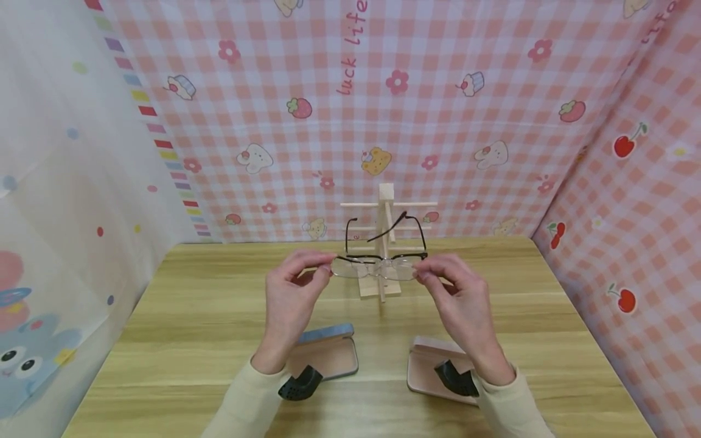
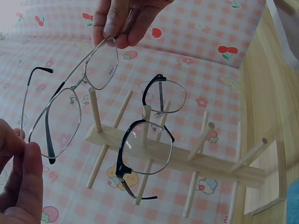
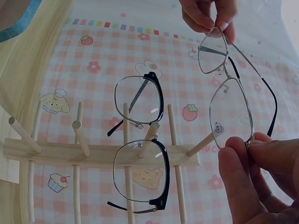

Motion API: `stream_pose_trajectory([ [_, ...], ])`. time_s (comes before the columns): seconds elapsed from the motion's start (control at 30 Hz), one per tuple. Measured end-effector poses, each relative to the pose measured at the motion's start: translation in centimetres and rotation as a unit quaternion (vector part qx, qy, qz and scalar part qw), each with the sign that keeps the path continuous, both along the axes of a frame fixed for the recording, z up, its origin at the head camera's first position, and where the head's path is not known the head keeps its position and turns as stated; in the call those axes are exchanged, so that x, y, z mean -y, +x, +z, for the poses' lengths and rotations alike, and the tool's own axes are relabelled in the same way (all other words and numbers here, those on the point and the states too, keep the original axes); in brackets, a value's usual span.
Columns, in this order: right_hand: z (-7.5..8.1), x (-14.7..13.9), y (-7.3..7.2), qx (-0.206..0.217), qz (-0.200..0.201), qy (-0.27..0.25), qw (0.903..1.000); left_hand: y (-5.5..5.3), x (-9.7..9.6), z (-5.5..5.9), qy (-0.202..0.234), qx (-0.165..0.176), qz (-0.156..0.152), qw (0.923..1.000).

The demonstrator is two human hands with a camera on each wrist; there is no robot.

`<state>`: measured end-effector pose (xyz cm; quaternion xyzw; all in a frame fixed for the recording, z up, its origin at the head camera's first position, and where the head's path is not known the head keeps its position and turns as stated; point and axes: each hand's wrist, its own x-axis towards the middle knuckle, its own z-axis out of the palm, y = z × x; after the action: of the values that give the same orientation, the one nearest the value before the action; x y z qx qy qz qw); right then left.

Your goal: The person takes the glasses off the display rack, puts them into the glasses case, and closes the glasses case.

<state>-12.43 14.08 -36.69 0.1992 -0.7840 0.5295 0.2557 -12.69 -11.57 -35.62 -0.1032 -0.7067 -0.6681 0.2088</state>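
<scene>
Both hands hold a pair of thin metal-rimmed eyeglasses (image 1: 350, 269) out in front of the stand, one hand at each end. My left hand (image 1: 292, 298) pinches one end between thumb and fingers; my right hand (image 1: 462, 298) pinches the other. The temples of this pair, dark at the tips, are unfolded in the right wrist view. Behind it, a second pair, black half-rim eyeglasses (image 3: 163, 175), rests on pegs of the wooden display stand (image 1: 386, 192). In the left wrist view the held pair (image 2: 80, 84) is close beside the end of the stand with the top peg.
Nearer the body on the wooden table (image 1: 191, 340) lie two opened eyeglass cases, a blue one (image 1: 328, 359) at left and a pale one (image 1: 424, 368) at right, each partly covered by a forearm. Checked cloth (image 1: 438, 121) hangs behind the stand and at right.
</scene>
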Motion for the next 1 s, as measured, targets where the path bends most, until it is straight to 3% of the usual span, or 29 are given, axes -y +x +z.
stream_pose_trajectory([
  [0.43,-0.1,0.4,0.0,0.014,0.008,-0.013,0.9998,0.0,0.3,-0.3,-0.012,-0.013,-0.010,0.9998],
  [0.83,-0.5,0.6,-0.1,0.020,0.022,-0.020,0.9993,0.0,0.8,-0.7,-0.056,0.006,-0.003,0.9984],
  [1.0,-0.8,0.6,0.0,0.033,0.021,-0.020,0.9990,0.1,1.3,-1.1,-0.072,0.021,-0.014,0.9971],
])
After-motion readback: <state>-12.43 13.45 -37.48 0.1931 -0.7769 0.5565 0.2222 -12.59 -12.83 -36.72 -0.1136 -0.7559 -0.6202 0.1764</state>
